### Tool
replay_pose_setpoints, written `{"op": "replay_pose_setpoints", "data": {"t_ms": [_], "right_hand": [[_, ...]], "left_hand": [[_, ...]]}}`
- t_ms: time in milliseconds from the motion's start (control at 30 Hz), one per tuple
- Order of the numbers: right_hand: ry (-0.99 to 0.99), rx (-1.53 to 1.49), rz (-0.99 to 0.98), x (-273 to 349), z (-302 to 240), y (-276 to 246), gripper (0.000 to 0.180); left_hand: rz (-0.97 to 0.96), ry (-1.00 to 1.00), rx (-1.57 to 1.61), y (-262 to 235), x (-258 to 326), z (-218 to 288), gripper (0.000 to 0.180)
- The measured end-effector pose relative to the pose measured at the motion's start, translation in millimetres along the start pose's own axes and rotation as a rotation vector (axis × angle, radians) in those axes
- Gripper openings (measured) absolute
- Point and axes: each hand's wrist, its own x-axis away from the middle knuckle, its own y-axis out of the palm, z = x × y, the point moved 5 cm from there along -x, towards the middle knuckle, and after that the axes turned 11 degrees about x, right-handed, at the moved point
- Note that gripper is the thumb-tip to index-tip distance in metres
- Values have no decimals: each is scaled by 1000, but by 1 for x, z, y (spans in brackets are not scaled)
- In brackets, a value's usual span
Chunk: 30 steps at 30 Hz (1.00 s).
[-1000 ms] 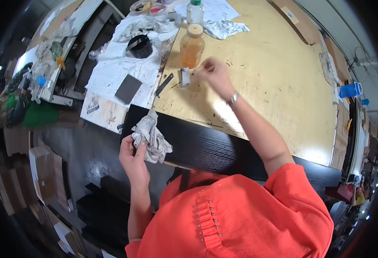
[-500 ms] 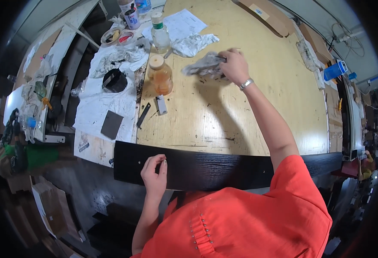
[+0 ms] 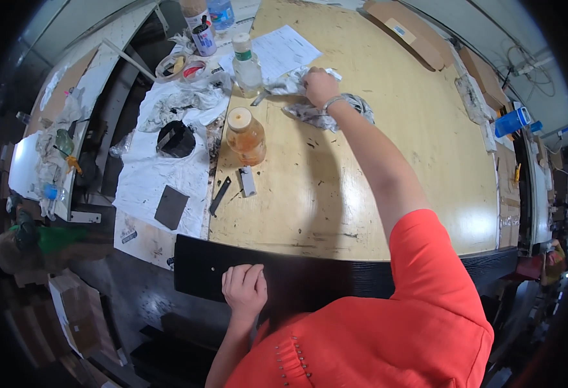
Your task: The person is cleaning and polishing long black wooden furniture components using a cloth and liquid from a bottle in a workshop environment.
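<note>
**Reaching for the rag, board waiting**

Stretching across the plywood bench (image 3: 387,194), our right hand (image 3: 320,85) is closed over a crumpled grey rag (image 3: 326,115) at the far side, just beside the clear bottle (image 3: 247,64) and a sheet of paper (image 3: 284,48). Our left hand (image 3: 245,289) lies flat, fingers loose and gripping nothing, on the black board (image 3: 200,271) that sits along the near edge of the bench. We judge the wiping not yet begun on the board (its dark face shows no cloth on it). The amber bottle (image 3: 246,136) stands between board and rag, untouched.
</note>
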Motion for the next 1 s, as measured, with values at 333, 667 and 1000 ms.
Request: {"op": "replay_pose_setpoints", "data": {"t_ms": [333, 667, 1000], "right_hand": [[264, -1571, -137, 65, 6, -200, 7], [117, -1553, -691, 212, -134, -208, 10], [335, -1803, -528, 237, -135, -180, 7]], "left_hand": [[-10, -295, 474, -16, -8, 1, 15], [61, -28, 461, -57, -88, 50, 27], [492, -583, 1419, -76, -43, -40, 12]]}}
